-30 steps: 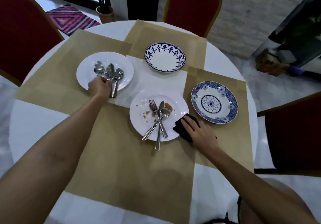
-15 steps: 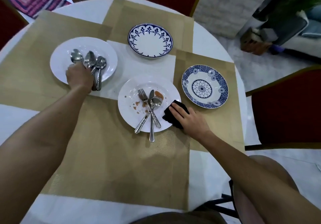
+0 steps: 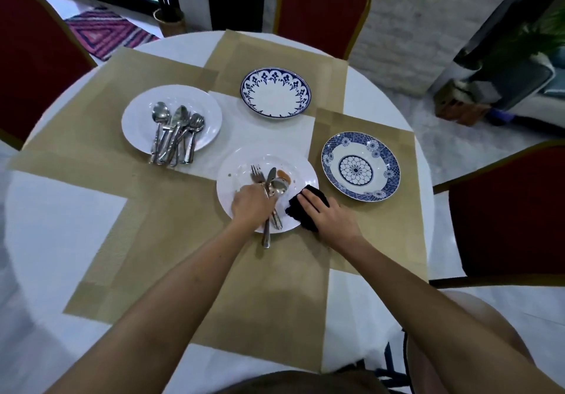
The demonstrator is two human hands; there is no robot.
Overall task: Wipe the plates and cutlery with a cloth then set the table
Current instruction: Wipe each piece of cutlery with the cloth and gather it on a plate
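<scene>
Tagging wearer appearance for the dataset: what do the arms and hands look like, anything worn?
Both forearms are bare, no sleeves in view. The left hand has thin bangles, gold-toned by the look of them, at the wrist. The right hand shows no glove, watch or ring that I can make out. No other markings visible.

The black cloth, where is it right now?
The black cloth lies under the right hand, at the right rim of the dirty white plate, just left of the blue patterned plate.
</scene>
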